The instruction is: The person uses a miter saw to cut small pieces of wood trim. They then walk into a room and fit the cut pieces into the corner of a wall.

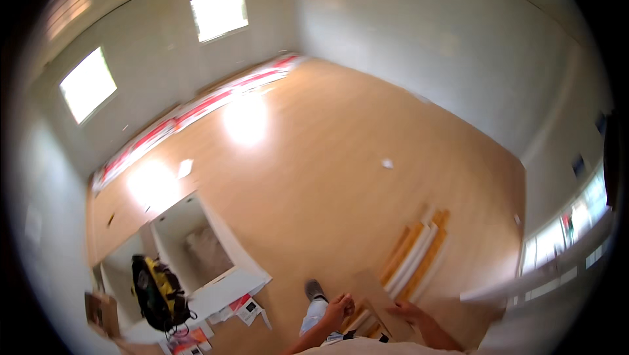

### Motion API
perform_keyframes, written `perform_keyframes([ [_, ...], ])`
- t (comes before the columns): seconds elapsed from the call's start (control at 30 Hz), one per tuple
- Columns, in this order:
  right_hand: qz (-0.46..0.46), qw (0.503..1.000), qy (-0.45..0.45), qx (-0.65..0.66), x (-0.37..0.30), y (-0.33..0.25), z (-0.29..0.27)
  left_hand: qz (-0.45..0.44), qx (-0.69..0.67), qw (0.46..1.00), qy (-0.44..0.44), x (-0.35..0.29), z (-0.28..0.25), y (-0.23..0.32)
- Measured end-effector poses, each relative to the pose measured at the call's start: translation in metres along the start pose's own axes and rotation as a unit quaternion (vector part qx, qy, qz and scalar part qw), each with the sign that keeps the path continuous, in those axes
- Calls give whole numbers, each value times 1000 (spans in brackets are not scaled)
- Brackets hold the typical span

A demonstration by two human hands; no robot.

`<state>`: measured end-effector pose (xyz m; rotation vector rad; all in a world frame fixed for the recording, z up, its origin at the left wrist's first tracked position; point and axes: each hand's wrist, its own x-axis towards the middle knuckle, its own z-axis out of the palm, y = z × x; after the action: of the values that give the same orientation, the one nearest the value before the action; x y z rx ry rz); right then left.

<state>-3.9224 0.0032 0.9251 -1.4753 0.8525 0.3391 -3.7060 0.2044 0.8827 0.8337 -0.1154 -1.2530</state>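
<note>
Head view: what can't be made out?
All in the head view:
Left hand: whether it holds anything; curled fingers and blur hide it.
Right hand: exact finger placement on the tan board; blurred.
Stacked planks: full count; board covers part.
Small white item right of centre: too small, blurred.
Upper-left windows: outside lost in glare.

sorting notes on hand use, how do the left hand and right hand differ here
The left hand is curled up, while the right hand is more stretched out. The right hand holds a brown board at its edge; the left hand shows nothing plainly in its grasp. Both are bare and low in the picture.
</note>
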Motion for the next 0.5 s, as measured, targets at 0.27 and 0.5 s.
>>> perform_keyframes([
  [0.27, 70, 976, 108, 175, 98, -100, -49, 197, 536, 810, 134, 117, -40, 349],
  [0.5, 194, 950, 147, 198, 234, -150, -78, 516, 609, 554, 235, 146, -10, 677],
])
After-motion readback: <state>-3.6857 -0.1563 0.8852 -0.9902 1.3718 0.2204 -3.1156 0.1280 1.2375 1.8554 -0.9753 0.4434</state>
